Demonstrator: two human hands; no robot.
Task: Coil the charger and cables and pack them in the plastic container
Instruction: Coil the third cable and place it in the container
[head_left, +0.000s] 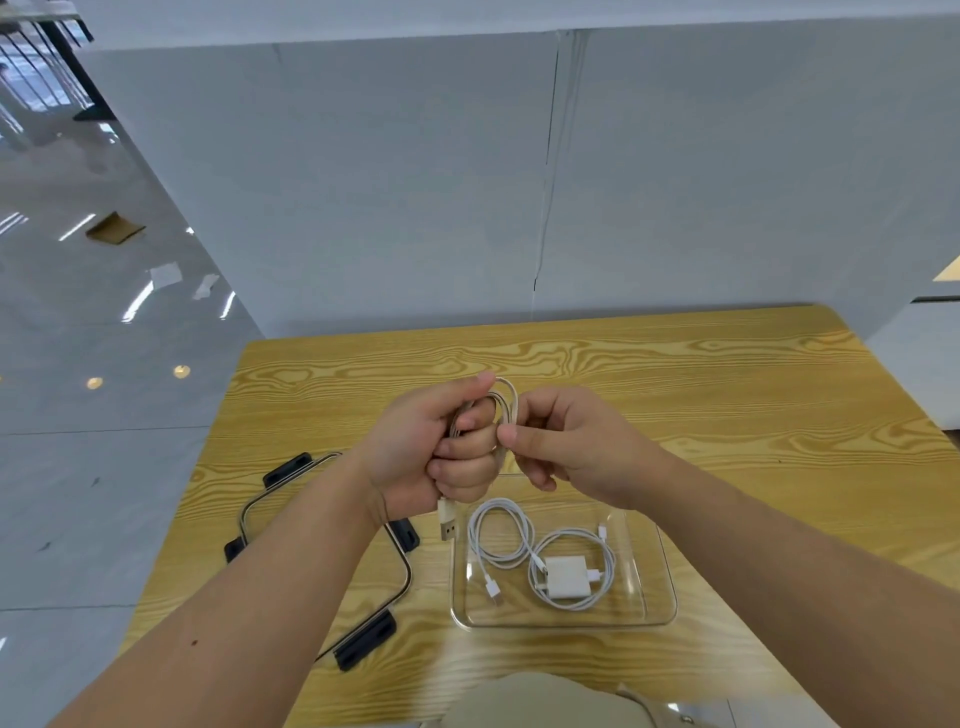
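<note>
Coiling a cable above the table (727, 395); the other cords sit packed below.
The left hand (431, 447) grips a small coil of pale cable (506, 400), its USB plug (448, 522) dangling under the fist, while the right hand (566, 452) pinches the loop's side. It looks light, limp and probably springy, best held across the gathered loops. Charger (566, 578) and white cables (498, 530) lie in the plastic container (670, 587).

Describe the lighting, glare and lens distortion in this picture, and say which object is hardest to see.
Head view: soft, even light, with hardly any shadow on the table; same view, streaks of lamp glare on the glossy floor; the wide lens bows the table's edges; the clear container is hardest to see, showing mostly by its rim.
</note>
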